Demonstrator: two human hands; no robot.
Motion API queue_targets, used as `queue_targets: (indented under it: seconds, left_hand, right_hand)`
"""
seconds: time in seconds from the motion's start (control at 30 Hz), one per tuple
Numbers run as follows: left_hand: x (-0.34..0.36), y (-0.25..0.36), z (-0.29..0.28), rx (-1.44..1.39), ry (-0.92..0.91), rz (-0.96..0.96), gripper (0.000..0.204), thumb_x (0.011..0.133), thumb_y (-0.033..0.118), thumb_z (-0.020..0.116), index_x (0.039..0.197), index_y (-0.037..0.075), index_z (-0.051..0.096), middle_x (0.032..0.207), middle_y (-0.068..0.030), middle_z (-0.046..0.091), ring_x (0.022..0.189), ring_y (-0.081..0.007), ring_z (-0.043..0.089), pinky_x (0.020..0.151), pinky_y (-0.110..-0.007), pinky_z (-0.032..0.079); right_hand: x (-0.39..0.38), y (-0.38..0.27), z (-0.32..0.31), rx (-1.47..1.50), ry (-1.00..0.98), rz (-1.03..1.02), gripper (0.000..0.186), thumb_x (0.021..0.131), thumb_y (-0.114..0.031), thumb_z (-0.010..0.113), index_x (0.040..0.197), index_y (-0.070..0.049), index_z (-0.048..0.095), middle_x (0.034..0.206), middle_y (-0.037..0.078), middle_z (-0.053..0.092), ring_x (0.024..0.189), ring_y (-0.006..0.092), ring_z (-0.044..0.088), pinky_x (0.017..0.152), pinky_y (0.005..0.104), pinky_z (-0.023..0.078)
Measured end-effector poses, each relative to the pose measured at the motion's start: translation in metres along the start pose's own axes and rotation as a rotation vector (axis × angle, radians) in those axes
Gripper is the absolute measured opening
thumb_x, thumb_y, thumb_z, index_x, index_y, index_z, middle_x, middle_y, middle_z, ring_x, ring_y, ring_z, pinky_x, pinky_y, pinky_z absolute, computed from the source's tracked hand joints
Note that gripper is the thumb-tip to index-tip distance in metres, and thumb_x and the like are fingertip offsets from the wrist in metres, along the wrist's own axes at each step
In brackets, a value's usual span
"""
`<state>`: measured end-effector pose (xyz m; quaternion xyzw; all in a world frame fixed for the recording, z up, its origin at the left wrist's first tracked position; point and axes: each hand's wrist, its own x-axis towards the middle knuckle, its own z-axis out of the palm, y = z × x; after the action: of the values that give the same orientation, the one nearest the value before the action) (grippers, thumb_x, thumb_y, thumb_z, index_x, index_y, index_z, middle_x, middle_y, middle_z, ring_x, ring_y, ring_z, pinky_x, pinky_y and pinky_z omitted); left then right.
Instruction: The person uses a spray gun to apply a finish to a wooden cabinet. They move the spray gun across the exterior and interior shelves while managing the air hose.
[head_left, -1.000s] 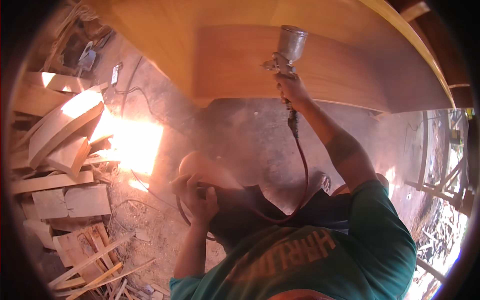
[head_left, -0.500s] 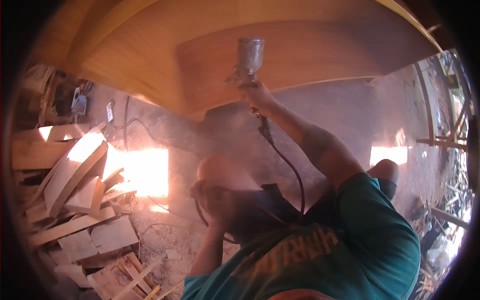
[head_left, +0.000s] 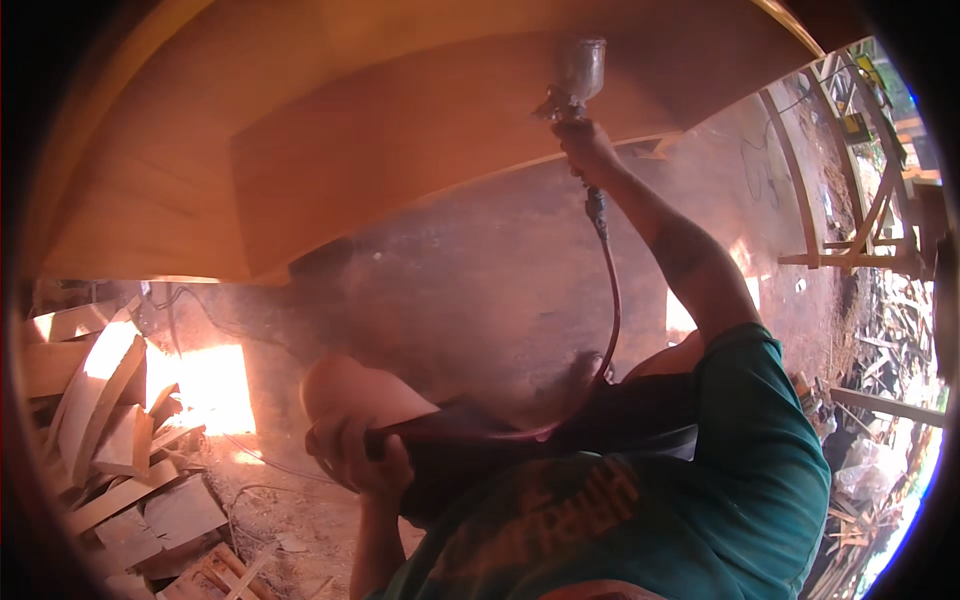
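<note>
My right hand (head_left: 588,148) is wrapped round the handle of a spray gun (head_left: 583,72) with a metal cup on top. The gun is held up in front of a large brown wooden panel (head_left: 400,140), whose lower edge bows across the view. From the handle's base a dark red air hose (head_left: 614,300) hangs down and runs across my lap. My left hand (head_left: 352,450), low by my bent knee, is closed round the hose; its fingers are partly in shadow. Haze hangs in the air below the panel.
Offcuts of wood (head_left: 125,470) are heaped at the left, beside a bright sunlit patch (head_left: 215,385) of floor. On the right stand a wooden frame (head_left: 800,180) and scattered scraps (head_left: 890,350) with a clear plastic bag (head_left: 865,470). A thin cable crosses the floor at left.
My right hand has moved the spray gun right and up along the panel. The view has shifted too, and my left hand now appears farther left and lower, by the knee.
</note>
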<state>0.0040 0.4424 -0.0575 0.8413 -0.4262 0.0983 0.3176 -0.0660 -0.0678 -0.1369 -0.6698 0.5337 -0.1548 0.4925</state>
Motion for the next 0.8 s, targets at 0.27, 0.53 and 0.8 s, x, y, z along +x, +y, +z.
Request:
queue_targets:
  seconds: [0.27,0.53,0.8]
  left_hand:
    - [-0.015,0.076,0.007,0.042,-0.072,0.062,0.037,0.084,0.034,0.058,0.101,0.002,0.062,0.104,-0.0163,0.052,0.100,-0.0359,0.046,0.092,-0.054,0.035]
    - [-0.019,0.103,0.010,0.100,-0.099,0.059,0.029,0.080,0.021,0.060,0.103,0.005,0.062,0.104,-0.0142,0.052,0.099,-0.0349,0.045,0.090,-0.053,0.036]
    - [-0.014,0.072,0.017,0.095,0.021,-0.048,0.023,0.079,0.018,0.075,0.094,0.007,0.060,0.097,-0.0108,0.053,0.095,-0.0327,0.048,0.088,-0.049,0.038]
  right_hand:
    - [0.079,0.055,-0.144,-0.290,0.218,-0.058,0.036,0.087,-0.038,0.059,0.094,-0.003,0.067,0.072,0.008,0.063,0.061,0.0208,0.061,0.054,0.0367,0.047]
    - [0.136,0.089,-0.227,-0.860,0.556,-0.251,0.042,0.087,-0.033,0.049,0.098,0.003,0.069,0.094,0.024,0.071,0.093,0.0385,0.070,0.082,0.0472,0.055]
    - [0.038,0.040,-0.117,-0.543,0.034,-0.034,0.033,0.089,-0.035,0.057,0.090,-0.003,0.065,0.072,0.012,0.064,0.054,0.0232,0.063,0.047,0.0380,0.049]
